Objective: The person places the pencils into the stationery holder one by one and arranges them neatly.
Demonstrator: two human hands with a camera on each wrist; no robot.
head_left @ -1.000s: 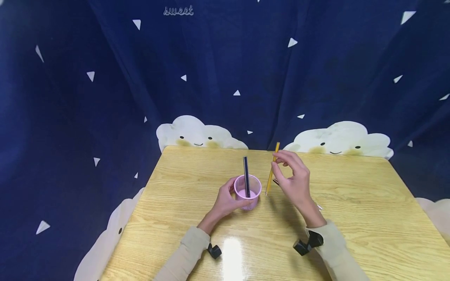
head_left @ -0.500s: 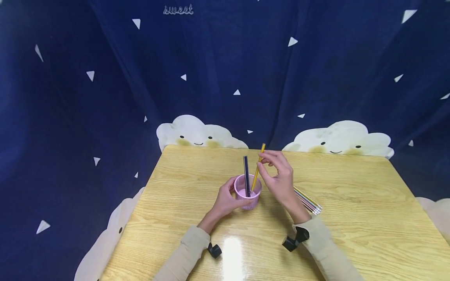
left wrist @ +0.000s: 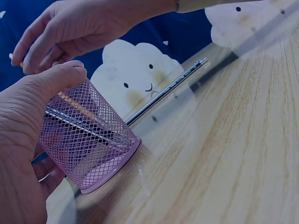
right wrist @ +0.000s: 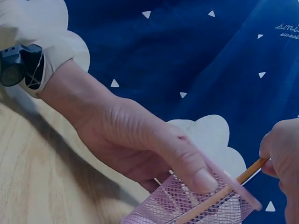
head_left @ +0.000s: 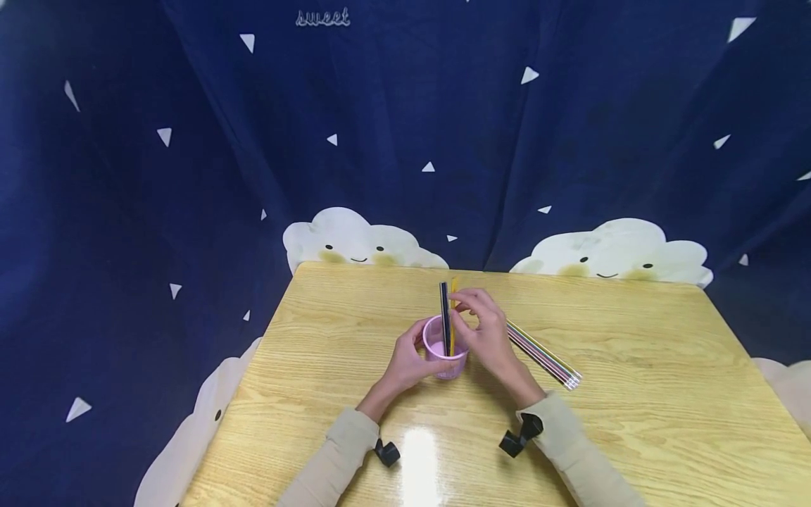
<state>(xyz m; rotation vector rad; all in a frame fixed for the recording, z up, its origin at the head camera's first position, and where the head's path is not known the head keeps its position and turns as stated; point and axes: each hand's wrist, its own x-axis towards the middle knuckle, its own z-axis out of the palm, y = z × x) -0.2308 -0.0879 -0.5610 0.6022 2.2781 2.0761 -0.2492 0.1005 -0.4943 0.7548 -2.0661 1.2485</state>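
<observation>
Head view: bright, fairly even light; white glare on the tabletop point(head_left: 469, 422), bottom centre; backdrop point(head_left: 380, 91) darker toward the left. Wrist views: dimmer, cooler (bluish cast in both); soft-edged dark shadows across the wood.

The word "sweet" in pale script on the blue curtain.

In the head view, "sweet" point(head_left: 323, 17) stands in small joined lowercase letters on the dark blue curtain point(head_left: 380, 91), near the top edge and left of the middle. The right wrist view shows lettering point(right wrist: 288, 31) on the same cloth in two slanting lines at the right edge: the lower appears to read "sweet", while the upper seems to begin "simi" and is cut off. Marks on the pencils point(left wrist: 166, 93), seen from the left wrist, are too small to read.
</observation>
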